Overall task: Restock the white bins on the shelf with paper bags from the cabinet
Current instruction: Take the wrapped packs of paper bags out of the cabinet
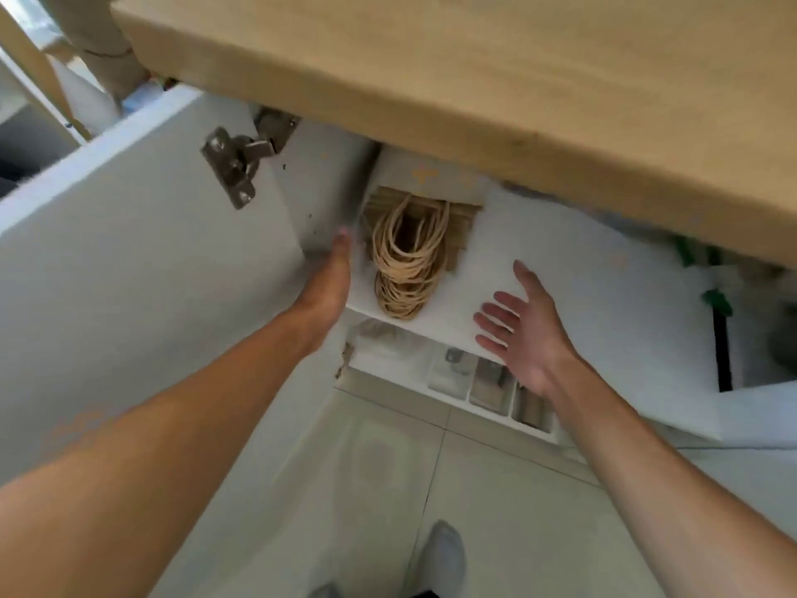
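A stack of brown paper bags (pixel 459 228) with looped twine handles (pixel 405 269) stands on the white cabinet shelf (pixel 457 312), under a wooden countertop. My left hand (pixel 334 269) reaches edge-on into the cabinet just left of the stack, fingers straight, holding nothing. My right hand (pixel 524 325) hovers to the right of the stack, palm toward it, fingers spread and empty. Neither hand touches the bags. No white bins are in view.
The white cabinet door (pixel 129 235) stands open on the left with a metal hinge (pixel 235 159). The wooden countertop (pixel 474 92) overhangs above. Clear small containers (pixel 457 373) sit on the lower shelf. Green-and-black items (pixel 718 308) lie at right. Tiled floor (pixel 496 489) below.
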Demonstrator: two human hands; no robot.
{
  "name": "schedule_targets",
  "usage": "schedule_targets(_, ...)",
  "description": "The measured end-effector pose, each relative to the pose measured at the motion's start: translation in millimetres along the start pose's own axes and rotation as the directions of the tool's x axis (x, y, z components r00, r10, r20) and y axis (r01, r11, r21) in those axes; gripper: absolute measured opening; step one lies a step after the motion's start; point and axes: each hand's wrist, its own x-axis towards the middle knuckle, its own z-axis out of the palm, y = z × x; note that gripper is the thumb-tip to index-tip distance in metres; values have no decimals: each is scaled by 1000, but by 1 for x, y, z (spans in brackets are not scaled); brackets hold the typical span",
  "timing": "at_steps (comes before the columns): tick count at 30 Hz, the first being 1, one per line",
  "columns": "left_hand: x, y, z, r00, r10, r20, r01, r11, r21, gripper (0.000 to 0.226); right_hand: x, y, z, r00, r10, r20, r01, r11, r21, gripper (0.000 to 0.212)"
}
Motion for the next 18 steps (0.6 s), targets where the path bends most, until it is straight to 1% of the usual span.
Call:
schedule_targets(2, 20, 0, -1, 1000, -24, 2, 24, 999, -45, 78, 20, -2, 5, 1000, -12, 28, 11, 999, 39, 83)
schedule_targets(6, 46, 12, -2, 995, -11, 95, 21, 995, -98, 99, 49, -26, 28, 999, 30, 39, -33, 997, 71, 101)
schedule_targets(8, 54, 21, 2, 991, -16, 129, 33, 991, -128, 105, 55, -41, 42, 997, 59, 51, -61, 997, 40, 108)
schedule_targets(10, 57, 30, 5, 989, -19, 147, 37, 992, -123, 92, 58, -51, 55, 996, 70, 63, -66, 996, -54, 110)
schedule_targets(13, 55, 32, 8, 987, -46, 153, 61, 994, -90, 72, 59, -54, 62, 994, 79, 80, -69, 989, -130, 92)
schedule_targets(15, 50, 28, 7, 985, -44, 165, 56, 996, -72, 67, 58, -47, 60, 993, 67, 97, -53, 988, -148, 83)
schedule_targets(18, 39, 15, 3, 980, -27, 198, 47, 994, -95, 62, 49, -31, 52, 994, 52, 93, -37, 986, -160, 77)
